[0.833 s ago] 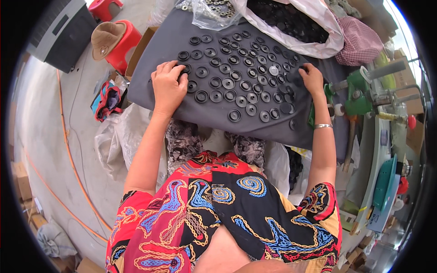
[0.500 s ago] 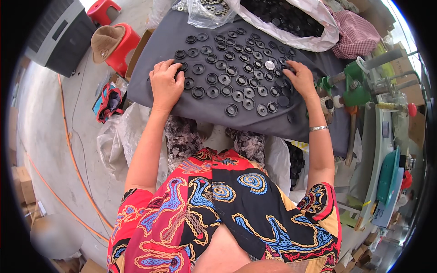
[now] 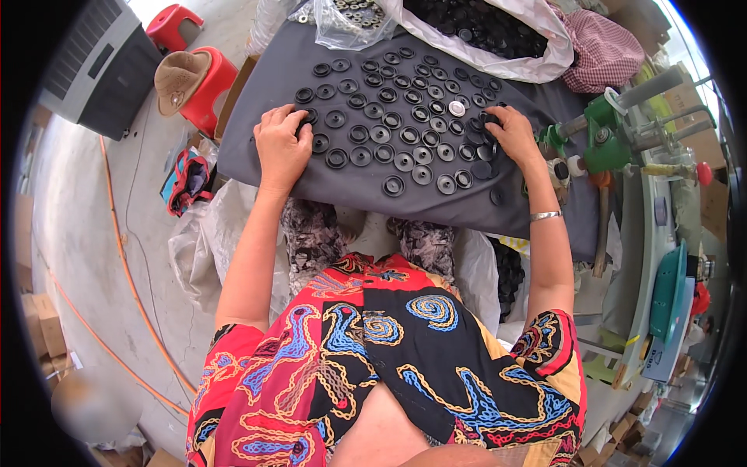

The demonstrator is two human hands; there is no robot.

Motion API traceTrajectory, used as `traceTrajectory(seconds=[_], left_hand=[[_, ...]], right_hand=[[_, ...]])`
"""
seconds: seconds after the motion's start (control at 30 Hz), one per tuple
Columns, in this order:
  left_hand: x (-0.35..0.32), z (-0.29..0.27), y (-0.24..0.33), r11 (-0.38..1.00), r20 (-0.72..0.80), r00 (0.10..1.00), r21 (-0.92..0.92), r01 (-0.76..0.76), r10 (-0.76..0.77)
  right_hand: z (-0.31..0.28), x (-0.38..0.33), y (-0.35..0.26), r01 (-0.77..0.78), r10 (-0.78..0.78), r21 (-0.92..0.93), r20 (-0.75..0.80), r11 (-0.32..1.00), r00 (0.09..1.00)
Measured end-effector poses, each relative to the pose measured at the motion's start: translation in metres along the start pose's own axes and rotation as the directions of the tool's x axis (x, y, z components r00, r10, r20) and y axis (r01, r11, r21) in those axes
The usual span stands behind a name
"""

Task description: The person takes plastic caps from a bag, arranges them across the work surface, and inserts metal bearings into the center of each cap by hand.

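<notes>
Upper left, the left hand (image 3: 280,146) touches a black disc (image 3: 311,116); upper right, the right hand (image 3: 513,135) touches a second disc (image 3: 492,119); neither grip's closure can be told.

Discs (image 3: 380,134) on cloth (image 3: 350,184), seemingly more in bag (image 3: 537,71)

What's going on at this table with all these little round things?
A person has both bare hands among black round discs spread over a grey cloth-covered table. The left hand is at a disc on the left edge of the spread, the right hand at discs on the right; whether either grips one is hard to tell. One white disc lies among them. An open white sack of black pieces sits at the far side.
</notes>
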State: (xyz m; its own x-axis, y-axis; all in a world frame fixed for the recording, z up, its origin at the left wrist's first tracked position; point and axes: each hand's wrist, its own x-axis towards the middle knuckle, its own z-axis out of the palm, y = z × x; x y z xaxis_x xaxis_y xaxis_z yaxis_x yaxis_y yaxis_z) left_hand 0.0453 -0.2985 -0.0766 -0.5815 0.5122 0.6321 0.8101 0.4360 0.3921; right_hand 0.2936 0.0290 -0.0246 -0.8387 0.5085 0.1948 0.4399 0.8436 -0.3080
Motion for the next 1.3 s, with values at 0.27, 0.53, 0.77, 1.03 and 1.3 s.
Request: traceTrajectory(seconds=[0.27, 0.53, 0.77, 1.03, 1.3], left_hand=[[0.001, 0.002, 0.001, 1.000, -0.024, 1.000, -0.019, 0.002, -0.003], [-0.001, 0.001, -0.001, 1.000, -0.026, 1.000, -0.022, 0.001, -0.002], [0.000, 0.001, 0.000, 1.000, -0.030, 1.000, -0.021, -0.009, 0.008], [0.002, 0.003, 0.000, 1.000, -0.037, 0.999, -0.017, -0.026, 0.025], [-0.002, 0.003, -0.001, 1.000, -0.031, 0.999, -0.012, -0.014, 0.014]], right_hand=[[0.002, 0.010, 0.028, -0.194, 0.177, 0.501, 0.082, 0.843, 0.981], [0.006, 0.012, 0.027, -0.036, 0.124, 0.258, -0.335, 0.965, 0.934], [0.010, 0.000, 0.027, 0.122, -0.192, -0.225, -0.320, 0.967, 0.928], [0.009, -0.014, 0.039, 0.088, -0.170, -0.310, -0.250, 0.947, 0.953], [-0.003, -0.031, -0.040, -0.042, 0.039, -0.098, -0.032, 0.994, 0.999]])
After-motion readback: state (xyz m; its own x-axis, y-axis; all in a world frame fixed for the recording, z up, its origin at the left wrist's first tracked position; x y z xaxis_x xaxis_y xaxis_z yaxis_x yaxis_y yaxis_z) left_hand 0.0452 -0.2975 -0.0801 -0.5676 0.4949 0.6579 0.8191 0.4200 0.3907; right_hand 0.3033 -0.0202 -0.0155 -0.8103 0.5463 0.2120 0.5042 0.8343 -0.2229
